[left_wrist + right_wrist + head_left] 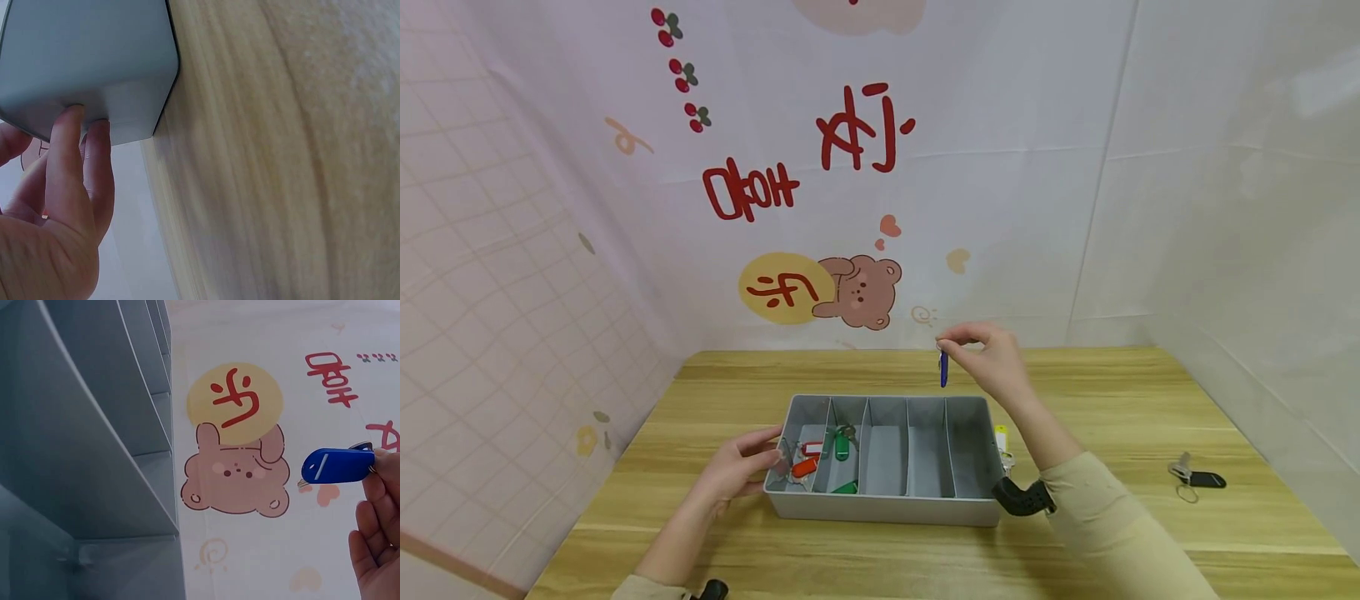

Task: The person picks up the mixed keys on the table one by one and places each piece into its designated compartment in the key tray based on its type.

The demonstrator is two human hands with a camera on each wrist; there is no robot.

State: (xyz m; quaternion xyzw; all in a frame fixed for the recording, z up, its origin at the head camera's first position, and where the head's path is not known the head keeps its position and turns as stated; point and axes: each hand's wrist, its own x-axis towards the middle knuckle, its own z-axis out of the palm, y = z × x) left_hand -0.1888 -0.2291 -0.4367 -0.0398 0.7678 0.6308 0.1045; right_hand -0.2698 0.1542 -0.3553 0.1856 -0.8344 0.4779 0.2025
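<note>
My right hand [988,358] pinches the ring of a blue key tag [337,465], which hangs above the back of a grey divided tray [887,508]. A key shows partly behind the tag in the right wrist view. My left hand [741,467] rests against the tray's left end, its fairly straight fingers touching the outer wall [131,106]. Inside the leftmost compartment lie a red key tag [812,448] and an orange-red key tag [805,467]. The compartment beside it holds a green key tag [842,445] with keys and another green tag [846,487] near the front wall.
Just right of the tray lies a yellow key tag [1002,437] with keys, partly hidden by the tray and right forearm. Farther right, a black key tag [1207,480] with a key and ring lies on the wooden table [1120,400]. A printed cloth [1000,208] hangs behind.
</note>
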